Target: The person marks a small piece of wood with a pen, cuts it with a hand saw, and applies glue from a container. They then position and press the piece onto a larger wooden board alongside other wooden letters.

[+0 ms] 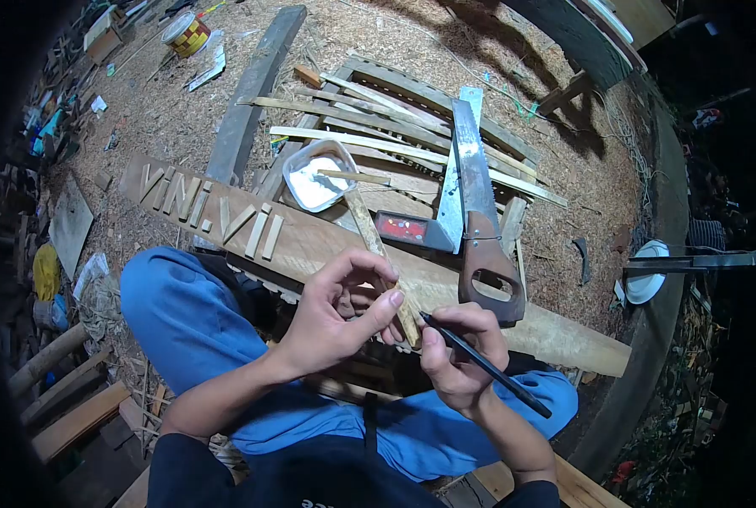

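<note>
My left hand (340, 309) is closed around a narrow wooden strip (366, 224), which slants from the white tub down toward my lap. In my right hand (463, 356) is a black pen (507, 381), its tip at the strip's lower part; whether it touches cannot be made out. Beneath my hands lies a long wooden plank (327, 254). Several short wood pieces (258, 233) are arranged at its left end, some in letter-like shapes. A plastic tub (290, 176) of white material stands just beyond the plank, with a thin stick (357, 177) across it.
A handsaw (477, 169) with a brown handle lies right of my hands, over a metal square (447, 186). Wooden slats (378, 144) rest on a frame beyond the plank. A thick beam (259, 85) lies at left. Wood shavings (598, 178) cover the ground.
</note>
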{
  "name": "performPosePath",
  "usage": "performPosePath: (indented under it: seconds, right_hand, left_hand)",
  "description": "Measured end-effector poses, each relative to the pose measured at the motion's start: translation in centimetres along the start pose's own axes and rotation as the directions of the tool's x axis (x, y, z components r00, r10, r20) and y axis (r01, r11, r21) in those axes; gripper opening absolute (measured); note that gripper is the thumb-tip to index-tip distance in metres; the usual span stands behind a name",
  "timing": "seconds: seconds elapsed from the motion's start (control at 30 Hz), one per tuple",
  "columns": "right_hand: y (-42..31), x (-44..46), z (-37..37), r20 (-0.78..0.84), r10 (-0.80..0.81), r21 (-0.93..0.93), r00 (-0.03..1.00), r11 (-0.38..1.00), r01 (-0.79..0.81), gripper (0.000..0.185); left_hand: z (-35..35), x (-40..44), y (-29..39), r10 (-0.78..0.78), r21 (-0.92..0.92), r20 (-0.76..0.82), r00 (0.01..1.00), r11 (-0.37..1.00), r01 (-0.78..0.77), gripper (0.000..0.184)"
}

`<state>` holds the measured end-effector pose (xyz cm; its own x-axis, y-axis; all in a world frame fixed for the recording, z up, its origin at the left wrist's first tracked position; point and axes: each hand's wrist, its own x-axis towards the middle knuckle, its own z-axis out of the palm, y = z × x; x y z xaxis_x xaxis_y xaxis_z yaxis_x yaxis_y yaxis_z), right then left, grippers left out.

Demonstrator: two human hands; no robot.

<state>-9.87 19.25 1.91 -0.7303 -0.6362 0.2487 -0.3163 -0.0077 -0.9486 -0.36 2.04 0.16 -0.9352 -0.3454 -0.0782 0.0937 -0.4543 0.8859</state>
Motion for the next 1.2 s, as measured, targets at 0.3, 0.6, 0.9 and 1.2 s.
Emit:
performPosePath:
  seconds: [0.3,0.6,0.9,1.2]
  right_hand:
    - [0.4,1.5,-0.7,0.14,-0.28,-0.134,0.95,0.945,0.298,0.019]
    - [0.4,1.7,-0.7,0.201,-0.298,-0.117,0.933,0.939,0.325,0.022]
    - [0.3,1.7,-0.6,0.206,-0.291,-0.103,0.934,0.943,0.317,0.02]
    - [0.3,1.7,-0.6,0.206,-0.287,-0.157,0.935,0.934,0.321,0.02]
  left_hand:
    - [0.1,0.0,-0.1,-0.018,-0.012,0.0,1.0,1.0,0.018,0.027]
    - [0.0,-0.1,0.2,-0.043,0.016,0.004,0.999,0.999,0.043,0.027]
    - [0.1,-0.2,0.2,-0.014,0.063,0.004,1.0,0.998,0.014,0.025]
    - [0.2,-0.3,0.2,-0.007,0.116,-0.023,1.0,0.993,0.01,0.024]
